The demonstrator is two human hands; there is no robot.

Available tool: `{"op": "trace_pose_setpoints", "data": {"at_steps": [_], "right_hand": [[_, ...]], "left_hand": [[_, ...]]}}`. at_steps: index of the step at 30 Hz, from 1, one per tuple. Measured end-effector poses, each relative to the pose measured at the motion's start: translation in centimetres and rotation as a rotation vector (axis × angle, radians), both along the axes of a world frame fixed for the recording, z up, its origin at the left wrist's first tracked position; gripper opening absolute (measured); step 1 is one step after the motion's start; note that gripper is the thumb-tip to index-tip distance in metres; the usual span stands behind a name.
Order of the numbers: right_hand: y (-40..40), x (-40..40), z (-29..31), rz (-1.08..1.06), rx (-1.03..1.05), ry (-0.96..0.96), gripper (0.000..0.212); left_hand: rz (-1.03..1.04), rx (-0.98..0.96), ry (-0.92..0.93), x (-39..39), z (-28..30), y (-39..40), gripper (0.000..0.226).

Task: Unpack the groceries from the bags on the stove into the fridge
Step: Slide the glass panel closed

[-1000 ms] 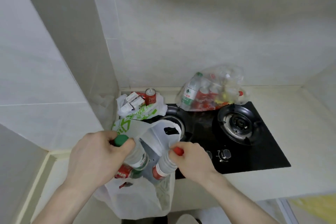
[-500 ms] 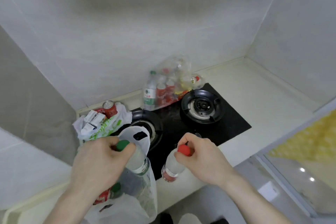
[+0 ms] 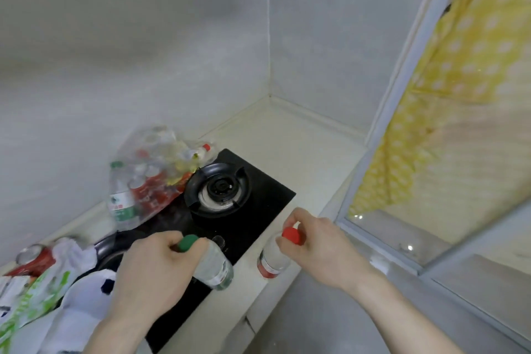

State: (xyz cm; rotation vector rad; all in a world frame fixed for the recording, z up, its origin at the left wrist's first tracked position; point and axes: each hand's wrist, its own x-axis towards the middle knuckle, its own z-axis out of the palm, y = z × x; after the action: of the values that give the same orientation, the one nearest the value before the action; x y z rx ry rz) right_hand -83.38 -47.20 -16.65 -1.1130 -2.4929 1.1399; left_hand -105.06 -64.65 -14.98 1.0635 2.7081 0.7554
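Groceries crowd the left of the black stove [image 3: 258,204]: a clear plastic bag [image 3: 155,164] of bottles and red cans leans against the back wall beside the right burner [image 3: 219,188], and a white bag with green print [image 3: 43,296] slumps over the left burner, a red can [image 3: 34,260] and small cartons showing at its mouth. To the right the pale countertop [image 3: 290,152] runs bare to the corner, bounded by a window frame [image 3: 402,95] hung with a yellow dotted curtain [image 3: 459,95]. The counter's front edge drops off just below the hands. The left hand [image 3: 152,270] grips a green-capped water bottle [image 3: 214,264] by its neck, tilted above the stove's front edge. The right hand [image 3: 321,250] pinches the cap of a red-capped bottle [image 3: 273,259], which hangs past the stove's right corner over the counter edge, the two bottles near but apart.
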Motion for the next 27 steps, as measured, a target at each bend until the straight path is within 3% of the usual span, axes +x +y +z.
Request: {"op": "trace_pose_setpoints", "data": {"at_steps": [9, 20, 27], "right_hand": [[9.8, 14.3, 0.7, -0.298, -0.059, 0.051, 0.016], [17.9, 30.6, 0.9, -0.764, -0.014, 0.099, 0.014], [24.0, 36.9, 1.3, -1.097, -0.001, 0.041, 0.019]], "left_hand": [[-0.272, 0.086, -0.171, 11.3, -0.8, 15.6, 0.059], [-0.673, -0.049, -0.377, 24.6, -1.8, 36.7, 0.053], [-1.009, -0.067, -0.374, 32.2, -2.6, 51.1, 0.049]]}}
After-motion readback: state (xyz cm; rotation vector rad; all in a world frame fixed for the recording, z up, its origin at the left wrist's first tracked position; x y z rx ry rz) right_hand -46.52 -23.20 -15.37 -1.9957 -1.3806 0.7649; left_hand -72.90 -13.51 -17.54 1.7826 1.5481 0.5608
